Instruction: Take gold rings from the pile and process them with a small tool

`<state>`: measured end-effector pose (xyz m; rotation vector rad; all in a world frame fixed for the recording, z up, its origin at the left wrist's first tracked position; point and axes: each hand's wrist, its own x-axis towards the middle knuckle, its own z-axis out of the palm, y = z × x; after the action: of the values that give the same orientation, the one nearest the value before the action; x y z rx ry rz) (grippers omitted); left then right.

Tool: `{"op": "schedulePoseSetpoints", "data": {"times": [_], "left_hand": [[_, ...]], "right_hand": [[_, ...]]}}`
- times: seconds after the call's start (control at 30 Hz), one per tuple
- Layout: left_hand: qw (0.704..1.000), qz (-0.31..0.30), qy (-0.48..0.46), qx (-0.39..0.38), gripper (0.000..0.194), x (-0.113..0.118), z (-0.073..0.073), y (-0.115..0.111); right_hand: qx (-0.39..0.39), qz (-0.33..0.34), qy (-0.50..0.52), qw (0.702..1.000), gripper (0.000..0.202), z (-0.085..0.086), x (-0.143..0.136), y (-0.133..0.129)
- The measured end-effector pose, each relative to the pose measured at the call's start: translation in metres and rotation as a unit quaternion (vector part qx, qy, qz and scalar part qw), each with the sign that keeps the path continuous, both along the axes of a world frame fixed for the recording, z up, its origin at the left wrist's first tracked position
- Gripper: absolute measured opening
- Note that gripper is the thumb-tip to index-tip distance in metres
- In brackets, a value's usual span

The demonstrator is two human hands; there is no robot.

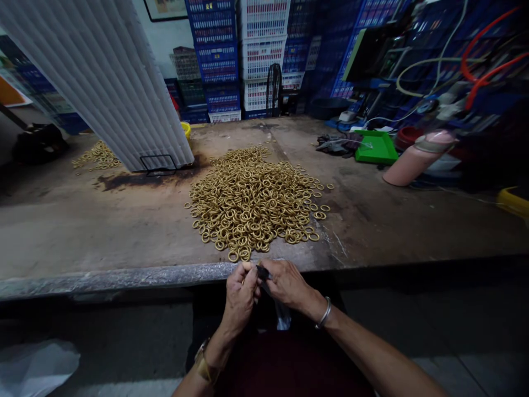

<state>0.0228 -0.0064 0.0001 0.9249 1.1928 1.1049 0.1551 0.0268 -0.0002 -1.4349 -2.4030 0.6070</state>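
Note:
Both my hands meet just off the table's front edge, close below a big heap of brass-coloured rings point(252, 198). My right hand point(289, 284) is closed around a small pliers-like tool point(263, 272); its dark head points at my left fingers, and a pale grey-blue part shows below the hand. Thumb and fingers of my left hand point(239, 292) are pinched together right at the tool's head. Whatever they grip is too small and covered to make out. Several loose rings lie at the heap's near edge, just beyond my fingertips.
A tall white corrugated panel point(107, 82) stands on the left of the table point(103, 226), with more rings behind it. At right are a green tray point(376, 148), a pink cylinder point(417, 160) and hoses. Stacked crates point(215, 60) line the back.

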Motion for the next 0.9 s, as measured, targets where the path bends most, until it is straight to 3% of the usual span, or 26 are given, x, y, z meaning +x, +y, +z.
{"op": "schedulePoseSetpoints", "data": {"times": [0.13, 0.3, 0.43, 0.57, 0.73, 0.9], "left_hand": [[0.998, -0.022, -0.045, -0.032, 0.026, 0.001, 0.01, -0.006], [0.973, -0.036, -0.209, -0.094, 0.023, 0.0, 0.022, -0.009], [0.955, -0.036, -0.245, -0.162, 0.027, 0.0, 0.021, -0.003], [0.95, -0.018, -0.246, -0.191, 0.027, 0.003, 0.021, -0.003], [0.937, -0.006, -0.282, -0.204, 0.028, 0.005, 0.018, -0.003], [0.916, -0.008, -0.34, -0.212, 0.028, 0.002, 0.006, -0.002]], "right_hand": [[-0.01, -0.054, -0.048, 0.997, 0.017, 0.004, 0.009, 0.003], [0.053, -0.137, -0.034, 0.989, 0.017, 0.006, 0.04, 0.018], [0.1, -0.301, -0.007, 0.948, 0.02, -0.002, 0.087, 0.048], [0.092, -0.398, 0.007, 0.913, 0.022, -0.006, 0.131, 0.08], [0.042, -0.414, -0.062, 0.907, 0.033, -0.004, 0.146, 0.107], [0.024, -0.403, -0.086, 0.911, 0.031, -0.005, 0.139, 0.112]]}}
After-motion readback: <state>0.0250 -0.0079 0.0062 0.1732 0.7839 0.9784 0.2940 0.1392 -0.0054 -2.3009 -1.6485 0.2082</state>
